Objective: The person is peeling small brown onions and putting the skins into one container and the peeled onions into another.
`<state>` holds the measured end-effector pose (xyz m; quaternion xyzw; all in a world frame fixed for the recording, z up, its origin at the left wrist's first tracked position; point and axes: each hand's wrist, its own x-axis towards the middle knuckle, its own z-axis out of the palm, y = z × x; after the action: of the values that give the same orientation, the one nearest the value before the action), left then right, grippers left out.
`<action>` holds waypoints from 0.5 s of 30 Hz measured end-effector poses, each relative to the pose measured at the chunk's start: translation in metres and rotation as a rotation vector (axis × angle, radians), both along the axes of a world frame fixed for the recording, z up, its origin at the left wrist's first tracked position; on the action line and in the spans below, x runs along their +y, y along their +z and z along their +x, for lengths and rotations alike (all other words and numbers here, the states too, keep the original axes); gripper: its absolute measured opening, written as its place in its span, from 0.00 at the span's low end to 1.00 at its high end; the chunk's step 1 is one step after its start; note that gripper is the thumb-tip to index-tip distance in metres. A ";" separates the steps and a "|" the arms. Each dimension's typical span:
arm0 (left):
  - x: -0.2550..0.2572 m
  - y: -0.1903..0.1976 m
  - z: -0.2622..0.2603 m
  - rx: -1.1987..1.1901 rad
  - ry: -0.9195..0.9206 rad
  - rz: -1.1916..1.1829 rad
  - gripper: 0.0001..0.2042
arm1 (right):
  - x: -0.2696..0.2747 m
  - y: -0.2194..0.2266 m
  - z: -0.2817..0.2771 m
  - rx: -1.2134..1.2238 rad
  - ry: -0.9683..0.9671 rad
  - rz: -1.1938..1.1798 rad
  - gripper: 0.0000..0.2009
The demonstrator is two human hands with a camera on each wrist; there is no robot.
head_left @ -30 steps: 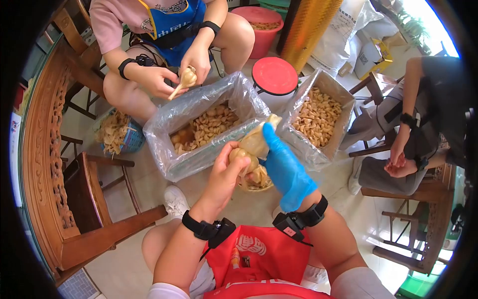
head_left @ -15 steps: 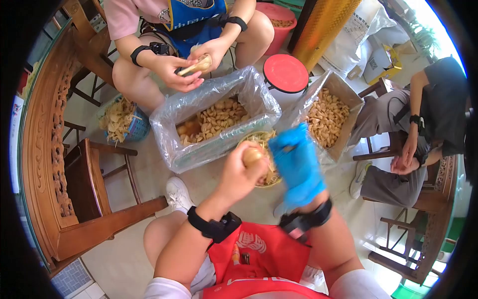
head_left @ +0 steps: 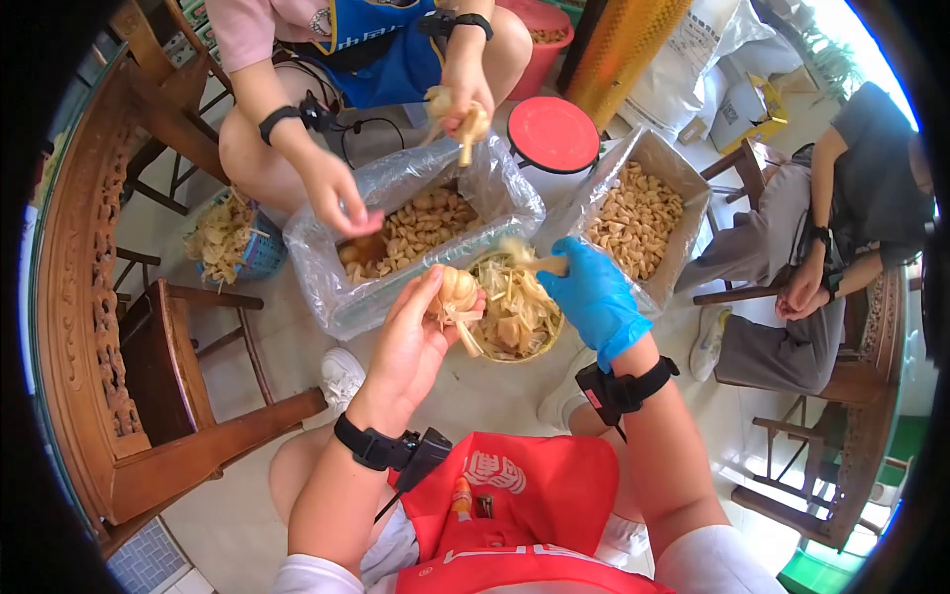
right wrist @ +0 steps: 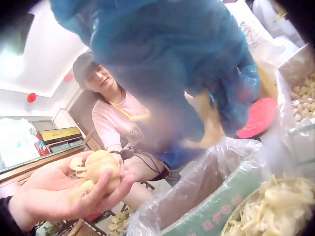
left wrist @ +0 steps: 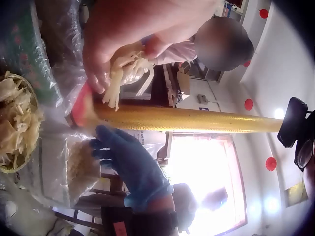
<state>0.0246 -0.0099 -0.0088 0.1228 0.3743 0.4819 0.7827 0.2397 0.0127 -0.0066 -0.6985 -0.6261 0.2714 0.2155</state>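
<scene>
My bare left hand (head_left: pixel 411 342) holds a pale garlic bulb (head_left: pixel 457 292), its fingers curled around one side. Loose strips of skin hang from the bulb, and its rounded cloves show in the right wrist view. In a blue glove, my right hand (head_left: pixel 596 302) pinches a tan garlic stalk (head_left: pixel 539 263), whose far end is blurred. The two hands are apart, with a round basket (head_left: pixel 539 353) of peeled skins below and between them. The stalk sticks out over this basket toward the left.
A plastic-lined box (head_left: pixel 336 317) of garlic cloves stands ahead, another box (head_left: pixel 693 203) to its right. Across from me, a person's hand (head_left: pixel 467 94) holds garlic. A red-topped stool (head_left: pixel 552 134) stands between. A blue basket (head_left: pixel 259 272) of skins sits left; another person sits right.
The hands have separated. The gloved hand has moved off the bulb and now holds a stalk; the left hand has turned palm up with the bulb. The person opposite has parted their hands.
</scene>
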 end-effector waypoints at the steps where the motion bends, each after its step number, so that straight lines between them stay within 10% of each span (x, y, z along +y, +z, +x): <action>1: 0.001 0.000 0.000 0.002 0.002 0.003 0.11 | 0.001 -0.004 0.000 -0.056 0.032 -0.029 0.16; 15: 0.000 -0.003 0.013 0.291 -0.049 0.016 0.17 | -0.007 0.016 -0.051 0.261 0.520 0.297 0.13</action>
<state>0.0376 -0.0095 -0.0121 0.2066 0.4769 0.4428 0.7306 0.1883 0.0053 0.0099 -0.4352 -0.7834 0.3103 0.3172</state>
